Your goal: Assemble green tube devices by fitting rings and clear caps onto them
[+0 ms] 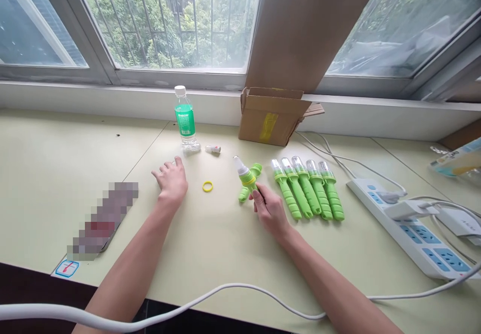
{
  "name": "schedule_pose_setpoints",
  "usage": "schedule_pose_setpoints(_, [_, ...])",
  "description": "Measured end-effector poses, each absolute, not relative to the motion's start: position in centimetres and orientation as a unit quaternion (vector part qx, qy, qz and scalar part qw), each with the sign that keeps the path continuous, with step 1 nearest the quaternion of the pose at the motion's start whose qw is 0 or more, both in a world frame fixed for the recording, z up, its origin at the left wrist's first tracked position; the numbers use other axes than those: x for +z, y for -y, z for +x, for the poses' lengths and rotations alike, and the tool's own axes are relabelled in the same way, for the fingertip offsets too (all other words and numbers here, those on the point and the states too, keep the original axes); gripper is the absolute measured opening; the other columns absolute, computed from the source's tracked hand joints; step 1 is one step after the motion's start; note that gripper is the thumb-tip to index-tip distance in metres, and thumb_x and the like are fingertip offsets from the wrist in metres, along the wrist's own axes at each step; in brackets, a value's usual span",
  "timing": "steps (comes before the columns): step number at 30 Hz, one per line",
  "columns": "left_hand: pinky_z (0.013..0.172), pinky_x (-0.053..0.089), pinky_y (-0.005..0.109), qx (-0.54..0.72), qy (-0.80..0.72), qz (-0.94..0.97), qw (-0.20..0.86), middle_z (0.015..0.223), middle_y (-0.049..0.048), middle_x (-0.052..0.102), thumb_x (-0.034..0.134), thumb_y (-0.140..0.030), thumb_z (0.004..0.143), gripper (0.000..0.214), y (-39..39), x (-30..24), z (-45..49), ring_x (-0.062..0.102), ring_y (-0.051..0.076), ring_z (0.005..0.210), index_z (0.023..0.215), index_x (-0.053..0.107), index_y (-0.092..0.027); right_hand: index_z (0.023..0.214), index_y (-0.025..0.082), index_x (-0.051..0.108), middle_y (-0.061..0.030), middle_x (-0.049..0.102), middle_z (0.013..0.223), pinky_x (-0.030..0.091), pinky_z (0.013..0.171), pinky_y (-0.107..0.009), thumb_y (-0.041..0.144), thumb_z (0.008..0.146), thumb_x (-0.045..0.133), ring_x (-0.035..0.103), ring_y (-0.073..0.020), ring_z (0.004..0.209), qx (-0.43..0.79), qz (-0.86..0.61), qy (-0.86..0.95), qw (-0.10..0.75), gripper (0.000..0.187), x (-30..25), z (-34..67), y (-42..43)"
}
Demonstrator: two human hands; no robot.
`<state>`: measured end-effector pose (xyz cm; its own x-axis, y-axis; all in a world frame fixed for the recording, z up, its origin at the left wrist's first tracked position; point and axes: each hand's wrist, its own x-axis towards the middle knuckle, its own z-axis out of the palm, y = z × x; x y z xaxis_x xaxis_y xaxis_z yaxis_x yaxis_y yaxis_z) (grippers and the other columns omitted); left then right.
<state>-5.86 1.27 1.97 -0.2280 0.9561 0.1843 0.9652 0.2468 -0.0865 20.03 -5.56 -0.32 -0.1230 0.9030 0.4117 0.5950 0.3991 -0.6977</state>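
My right hand is closed around a green flashlight, tilted up and to the left. Its tip is a bare white cone, with a yellow ring below it. Behind it, another green piece with a ribbed grip lies crosswise on the table, partly hidden. My left hand is palm down near the bottle, fingers curled; a clear glint shows at the fingertips, but what they hold is unclear. Between my hands lies a yellow ring. To the right, several green flashlights with clear domes lie in a row.
A water bottle stands at the back beside a small white cylinder. An open cardboard box sits against the sill. At right is a power strip with cables. A blurred-out phone-like object lies left; a white cable crosses the front.
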Motion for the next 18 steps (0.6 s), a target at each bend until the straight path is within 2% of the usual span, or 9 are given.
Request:
schedule_pose_setpoints(4, [0.078,0.041,0.047,-0.025,0.783,-0.614,0.097,0.099,0.0216,0.061,0.039,-0.006,0.077,0.045,-1.6,2.1,-6.5,0.059,0.033,0.094,0.122,0.043,-0.009,0.094,0.018,0.059,-0.0045,0.062,0.067,0.043,0.056,-0.028,0.039,0.096,0.033,0.058,-0.0168,0.059,0.189,-0.511,0.728,0.416,0.033,-0.4,20.1,5.5])
schedule_pose_setpoints(8, [0.079,0.044,0.042,-0.084,0.759,-0.637,0.101,0.097,0.0195,0.062,0.044,-0.019,0.084,0.033,-1.5,3.0,-6.5,0.058,0.033,0.097,0.114,0.049,-0.008,0.096,0.017,0.058,-0.0034,0.062,0.068,0.043,0.057,-0.027,0.037,0.096,0.034,0.058,-0.0166,0.06,0.187,-0.512,0.728,0.416,0.032,-0.4,20.0,5.5])
schedule_pose_setpoints(10, [0.075,0.045,0.037,-0.148,0.719,-0.671,0.107,0.104,0.018,0.06,0.043,-0.027,0.087,0.037,-1.3,3.4,-6.1,0.058,0.031,0.097,0.12,0.045,-0.01,0.098,0.017,0.058,-0.0034,0.062,0.069,0.043,0.057,-0.027,0.036,0.096,0.034,0.058,-0.0165,0.06,0.186,-0.513,0.728,0.414,0.031,-0.4,20.0,5.5])
schedule_pose_setpoints(12, [0.065,0.045,0.031,-0.221,0.672,-0.702,0.088,0.115,0.0156,0.057,0.04,-0.033,0.09,0.043,-0.9,3.7,-5.3,0.061,0.025,0.089,0.13,0.037,-0.016,0.103,0.016,0.058,-0.0044,0.064,0.072,0.043,0.057,-0.028,0.036,0.095,0.037,0.058,-0.0169,0.06,0.176,-0.513,0.732,0.412,0.03,-0.5,20.0,5.5])
schedule_pose_setpoints(14, [0.06,0.044,0.028,-0.301,0.619,-0.724,0.049,0.117,0.0125,0.057,0.046,-0.038,0.089,0.047,-0.4,3.6,-4.3,0.062,0.021,0.082,0.131,0.035,-0.02,0.107,0.016,0.058,-0.0061,0.066,0.078,0.044,0.057,-0.028,0.037,0.091,0.045,0.058,-0.0175,0.062,0.156,-0.513,0.739,0.408,0.029,-0.7,20.0,5.4])
schedule_pose_setpoints(18, [0.064,0.045,0.025,-0.481,0.538,-0.691,-0.048,0.097,0.0057,0.064,0.065,-0.043,0.076,0.039,0.3,3.3,-2.9,0.058,0.015,0.071,0.106,0.054,-0.02,0.109,0.016,0.059,-0.0079,0.068,0.084,0.046,0.056,-0.028,0.035,0.082,0.058,0.059,-0.0175,0.061,0.127,-0.504,0.754,0.401,0.033,-0.9,19.9,5.4])
